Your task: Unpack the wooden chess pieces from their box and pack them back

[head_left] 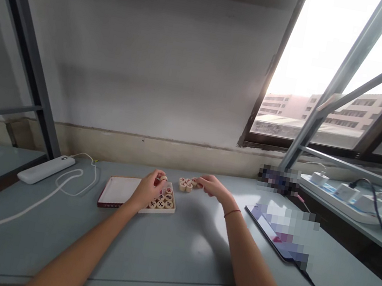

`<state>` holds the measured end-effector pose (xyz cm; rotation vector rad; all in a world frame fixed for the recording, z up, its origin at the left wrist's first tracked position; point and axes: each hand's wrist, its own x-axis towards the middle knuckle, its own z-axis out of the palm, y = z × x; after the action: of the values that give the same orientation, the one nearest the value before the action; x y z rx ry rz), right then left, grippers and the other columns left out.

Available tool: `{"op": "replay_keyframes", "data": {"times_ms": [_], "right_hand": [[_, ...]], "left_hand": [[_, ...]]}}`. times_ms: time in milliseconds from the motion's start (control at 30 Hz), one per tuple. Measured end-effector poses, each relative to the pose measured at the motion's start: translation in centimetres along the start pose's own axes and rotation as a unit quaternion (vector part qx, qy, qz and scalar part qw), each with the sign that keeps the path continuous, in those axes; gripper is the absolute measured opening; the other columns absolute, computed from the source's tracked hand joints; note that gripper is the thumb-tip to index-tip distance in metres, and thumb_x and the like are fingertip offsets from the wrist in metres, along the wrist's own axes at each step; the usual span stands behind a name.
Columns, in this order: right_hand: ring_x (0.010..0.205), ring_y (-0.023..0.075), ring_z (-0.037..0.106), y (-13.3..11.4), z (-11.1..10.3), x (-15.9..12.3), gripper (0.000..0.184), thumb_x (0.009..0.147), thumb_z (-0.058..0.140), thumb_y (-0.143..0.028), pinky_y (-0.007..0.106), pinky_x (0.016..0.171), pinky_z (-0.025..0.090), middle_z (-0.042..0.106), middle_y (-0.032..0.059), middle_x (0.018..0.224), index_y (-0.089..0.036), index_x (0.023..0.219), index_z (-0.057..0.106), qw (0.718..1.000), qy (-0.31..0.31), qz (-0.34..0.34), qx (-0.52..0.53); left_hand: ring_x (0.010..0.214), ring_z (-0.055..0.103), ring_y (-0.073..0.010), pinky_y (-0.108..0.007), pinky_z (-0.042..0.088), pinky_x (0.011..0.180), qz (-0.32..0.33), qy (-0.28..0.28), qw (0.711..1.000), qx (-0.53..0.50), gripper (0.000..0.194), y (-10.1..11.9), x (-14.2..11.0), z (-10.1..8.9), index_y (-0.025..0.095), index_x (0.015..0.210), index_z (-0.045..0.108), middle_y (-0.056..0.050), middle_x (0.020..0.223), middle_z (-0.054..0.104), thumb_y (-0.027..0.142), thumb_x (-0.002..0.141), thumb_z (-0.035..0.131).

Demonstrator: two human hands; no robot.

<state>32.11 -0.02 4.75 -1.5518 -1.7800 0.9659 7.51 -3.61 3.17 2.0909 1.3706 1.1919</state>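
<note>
My left hand (149, 188) is closed over the white box (160, 212), with a round wooden Chinese chess piece (163, 178) between its fingers. Inside the box, below the hand, lie several Chinese chess pieces (160, 203) with dark or red characters. Just right of the box, a small cluster of loose pieces (185, 184) rests on the desk. At that cluster's right side my right hand (213, 187) has its fingers pinched on one piece. The box lid (119, 191), white inside with a dark red edge, lies left of the box and is partly covered by my left hand.
A white power strip (46, 170) with a cable lies at the left on the grey desk (172, 248). To the right are a tablet (271, 231) with a black cord and another power strip (340, 199) with plugs. Metal posts stand on both sides; the wall closes the back.
</note>
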Motion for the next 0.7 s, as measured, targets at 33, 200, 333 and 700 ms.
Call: {"op": "replay_keyframes", "data": {"times_ms": [33,200,333,700], "right_hand": [[0.044,0.0067,0.030,0.7,-0.5,0.0,0.033,0.073,0.053,-0.046,0.021,0.041,0.021,0.037,-0.0045,0.049,-0.017,0.057,0.047,0.999,-0.007,0.030,-0.014],[0.040,0.0066,0.028,2.2,-0.6,0.1,0.033,0.068,0.060,-0.043,0.023,0.040,0.020,0.036,-0.0047,0.046,-0.018,0.053,0.044,0.992,-0.050,0.102,-0.047],[0.039,0.0072,0.028,2.0,-0.2,0.5,0.033,0.069,0.061,-0.038,0.024,0.041,0.020,0.035,-0.0038,0.043,-0.018,0.050,0.043,0.988,-0.033,0.115,-0.100],[0.047,0.0061,0.034,-3.8,3.5,-1.9,0.035,0.077,0.050,-0.051,0.019,0.044,0.028,0.041,-0.0043,0.058,-0.017,0.071,0.056,0.984,-0.130,-0.116,0.036]], "left_hand": [[0.079,0.060,-0.0151,-0.028,0.047,0.074,0.002,0.002,1.000,0.001,0.019,-0.2,0.0,-0.1,0.020,0.096,0.054,-0.004,0.094,0.063,0.032,0.085,0.045],[0.088,0.059,-0.0155,-0.029,0.048,0.081,0.010,0.014,1.000,0.020,0.025,-0.9,0.2,0.1,0.019,0.104,0.057,-0.005,0.102,0.059,0.021,0.081,0.048],[0.093,0.058,-0.0167,-0.028,0.047,0.083,0.021,0.002,0.999,0.033,0.027,-1.0,0.2,0.3,0.020,0.107,0.056,-0.005,0.106,0.059,0.023,0.081,0.050],[0.097,0.056,-0.0180,-0.028,0.044,0.086,0.087,-0.052,0.994,0.026,0.029,0.1,-0.3,0.7,0.026,0.107,0.059,-0.002,0.105,0.056,0.040,0.082,0.056]]}}
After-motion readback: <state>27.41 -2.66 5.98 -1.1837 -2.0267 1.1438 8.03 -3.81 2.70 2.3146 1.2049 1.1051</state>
